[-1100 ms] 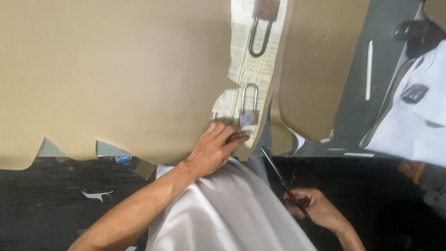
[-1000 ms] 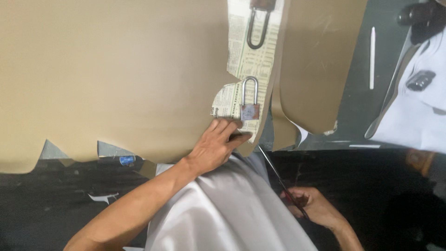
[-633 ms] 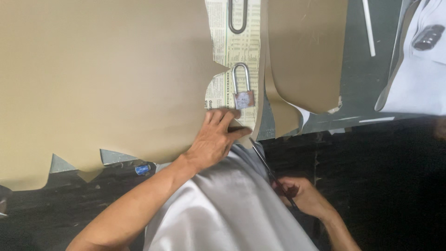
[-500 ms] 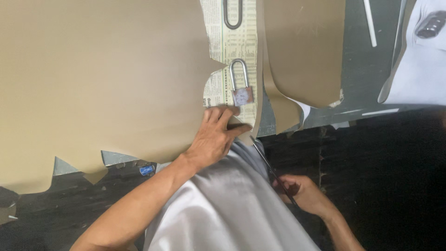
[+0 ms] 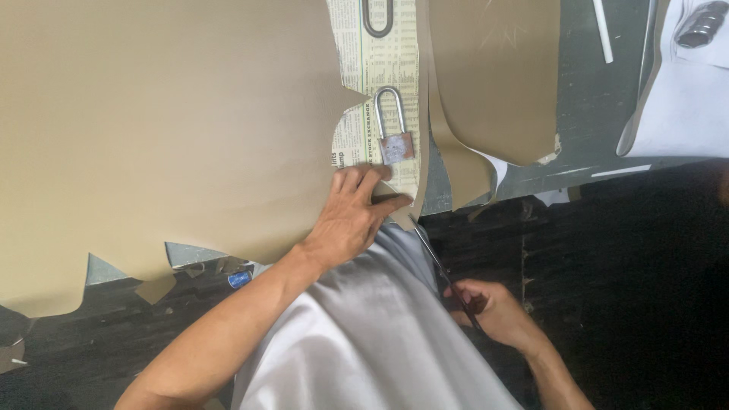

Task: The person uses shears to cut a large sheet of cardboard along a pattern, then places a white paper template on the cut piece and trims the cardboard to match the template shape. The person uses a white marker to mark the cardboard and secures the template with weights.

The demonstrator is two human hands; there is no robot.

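Large tan sheet of thin material (image 5: 167, 121) lies flat on a worktable, pressed down and being cut at its near edge.

The left hand (image 5: 353, 216) lies flat, fingers spread, on the sheet's near edge where a strip of newspaper pattern (image 5: 380, 83) lies on it. The right hand (image 5: 493, 307), lower and close to the body, is closed around the handles of long metal scissors (image 5: 444, 277) whose blades point up toward the sheet's edge beside the left hand. Just beyond the left fingertips, a silver padlock (image 5: 393, 133) rests on the newspaper; a second padlock (image 5: 377, 14) sits farther up. To the right lies a separate tan piece (image 5: 493, 76) on the grey tabletop (image 5: 592, 106). The sheet's near left edge is jagged.
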